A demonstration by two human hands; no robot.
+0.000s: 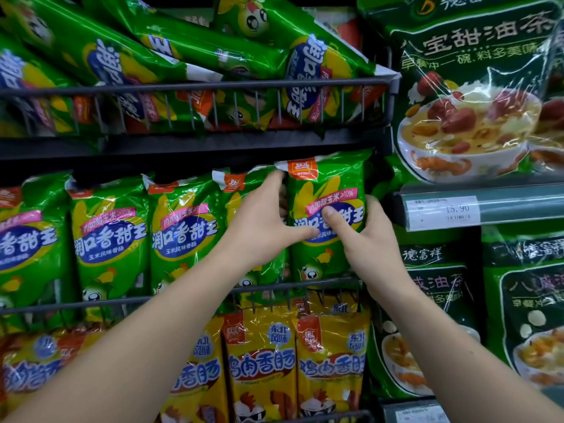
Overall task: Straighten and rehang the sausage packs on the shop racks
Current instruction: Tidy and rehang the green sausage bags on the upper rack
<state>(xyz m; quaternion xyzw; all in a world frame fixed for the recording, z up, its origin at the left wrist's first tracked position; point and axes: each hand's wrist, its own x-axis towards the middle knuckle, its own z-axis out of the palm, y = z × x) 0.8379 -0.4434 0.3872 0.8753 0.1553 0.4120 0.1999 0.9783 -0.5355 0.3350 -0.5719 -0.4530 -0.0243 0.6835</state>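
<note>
the left hand (pixel 262 221) covers most of the neighbour pack (pixel 241 184) behind it. the fingers of the right hand (pixel 366 239) go round the right edge of the sausage pack (pixel 329 178), so their tips are hidden. the small print on the price label (pixel 442 213) is too blurred to read, and the bottom edge cuts off the yellow packs (pixel 262 361).

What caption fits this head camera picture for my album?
Shelf tidying: left hand and right hand hold the rightmost green sausage pack in the middle rack, above yellow packs.
</note>
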